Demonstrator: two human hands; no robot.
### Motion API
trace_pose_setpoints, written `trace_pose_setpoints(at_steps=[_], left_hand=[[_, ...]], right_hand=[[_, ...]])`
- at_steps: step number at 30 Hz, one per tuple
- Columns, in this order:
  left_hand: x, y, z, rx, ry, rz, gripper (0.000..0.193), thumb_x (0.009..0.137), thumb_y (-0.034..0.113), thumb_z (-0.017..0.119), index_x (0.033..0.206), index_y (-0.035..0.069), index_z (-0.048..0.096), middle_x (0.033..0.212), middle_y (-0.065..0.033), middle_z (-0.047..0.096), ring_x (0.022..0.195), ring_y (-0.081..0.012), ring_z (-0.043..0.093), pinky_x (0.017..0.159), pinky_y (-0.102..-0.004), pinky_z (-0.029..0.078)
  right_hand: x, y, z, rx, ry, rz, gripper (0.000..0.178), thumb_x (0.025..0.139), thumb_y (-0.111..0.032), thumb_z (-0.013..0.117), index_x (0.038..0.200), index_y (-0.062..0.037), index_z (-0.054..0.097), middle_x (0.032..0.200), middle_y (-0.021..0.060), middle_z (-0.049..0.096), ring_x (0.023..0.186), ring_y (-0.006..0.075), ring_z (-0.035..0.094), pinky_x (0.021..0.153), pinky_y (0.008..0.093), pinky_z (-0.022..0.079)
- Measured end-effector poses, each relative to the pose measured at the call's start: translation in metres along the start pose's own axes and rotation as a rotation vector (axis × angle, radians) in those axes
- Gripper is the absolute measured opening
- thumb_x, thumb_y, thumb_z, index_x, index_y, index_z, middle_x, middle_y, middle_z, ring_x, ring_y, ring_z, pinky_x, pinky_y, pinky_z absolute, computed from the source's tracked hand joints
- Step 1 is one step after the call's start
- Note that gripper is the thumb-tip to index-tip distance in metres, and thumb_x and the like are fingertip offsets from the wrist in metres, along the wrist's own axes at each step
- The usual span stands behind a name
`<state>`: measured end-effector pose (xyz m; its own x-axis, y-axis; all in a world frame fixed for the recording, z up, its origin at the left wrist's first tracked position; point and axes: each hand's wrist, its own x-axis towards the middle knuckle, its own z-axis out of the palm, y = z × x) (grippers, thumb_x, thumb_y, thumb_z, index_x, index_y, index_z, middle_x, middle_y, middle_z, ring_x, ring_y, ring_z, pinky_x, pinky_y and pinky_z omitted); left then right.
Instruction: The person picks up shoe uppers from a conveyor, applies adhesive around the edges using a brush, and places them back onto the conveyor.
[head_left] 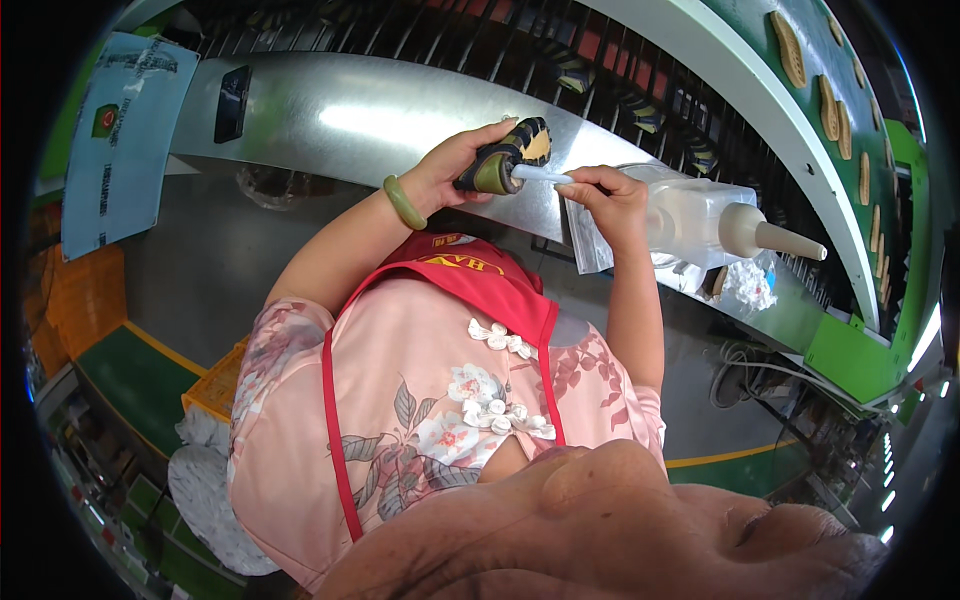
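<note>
A small shoe point(493, 172) with dark and olive-green parts and a tan underside sits in my left hand point(450, 168). The fingers are wrapped round it, and it is held tilted over the edge of the metal table. My right hand point(612, 200) pinches a thin pale stick point(540, 174), perhaps a brush handle. The far end of this stick meets the shoe, and its tip is hidden there. Close to my right hand, on the right, a translucent bottle point(690, 212) with a long cream nozzle lies on its side in the picture.
The shiny metal table point(330, 110) curves across in front. Beyond it, several similar shoes point(640, 112) rest on dark rods. Tan soles point(830, 108) lie on a green belt farther right. A black phone point(232, 104) and a blue printed board point(128, 145) are at left. Crumpled clear plastic point(750, 283) sits below the bottle.
</note>
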<state>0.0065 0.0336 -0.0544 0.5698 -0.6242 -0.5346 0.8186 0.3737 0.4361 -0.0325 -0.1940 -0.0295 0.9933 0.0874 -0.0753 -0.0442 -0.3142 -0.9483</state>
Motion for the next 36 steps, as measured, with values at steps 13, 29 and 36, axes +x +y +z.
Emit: trace_pose_setpoints(at_steps=[13, 29, 36], left_hand=[[-0.001, 0.003, -0.001, -0.013, -0.068, -0.005, 0.041, 0.088, 0.045, 0.053, 0.095, 0.005, 0.060, 0.066, -0.0044, 0.062, 0.041, -0.0072, 0.054, 0.025, -0.0167, 0.033], [0.003, 0.001, 0.001, -0.015, -0.096, -0.072, 0.038, 0.090, 0.042, 0.051, 0.093, 0.006, 0.060, 0.062, -0.0023, 0.060, 0.038, -0.0078, 0.050, 0.026, -0.0183, 0.032], [0.004, -0.003, -0.003, -0.001, -0.129, -0.153, 0.039, 0.089, 0.044, 0.053, 0.097, 0.007, 0.061, 0.064, -0.0023, 0.060, 0.037, -0.0070, 0.047, 0.027, -0.0196, 0.028]], right_hand=[[0.001, -0.009, 0.007, 0.133, -0.014, 0.151, 0.017, 0.071, -0.004, 0.076, 0.085, 0.0014, 0.070, 0.073, 0.0027, 0.067, 0.068, 0.0070, 0.059, 0.063, 0.0205, 0.048], [0.008, 0.005, -0.006, 0.021, -0.148, 0.010, 0.015, 0.070, 0.002, 0.074, 0.084, 0.0026, 0.069, 0.077, 0.0052, 0.067, 0.070, 0.0096, 0.061, 0.065, 0.0213, 0.050], [0.016, -0.002, -0.012, -0.054, -0.202, -0.040, 0.013, 0.069, 0.002, 0.074, 0.080, 0.0018, 0.069, 0.075, 0.0047, 0.067, 0.070, 0.0092, 0.061, 0.066, 0.0221, 0.049]])
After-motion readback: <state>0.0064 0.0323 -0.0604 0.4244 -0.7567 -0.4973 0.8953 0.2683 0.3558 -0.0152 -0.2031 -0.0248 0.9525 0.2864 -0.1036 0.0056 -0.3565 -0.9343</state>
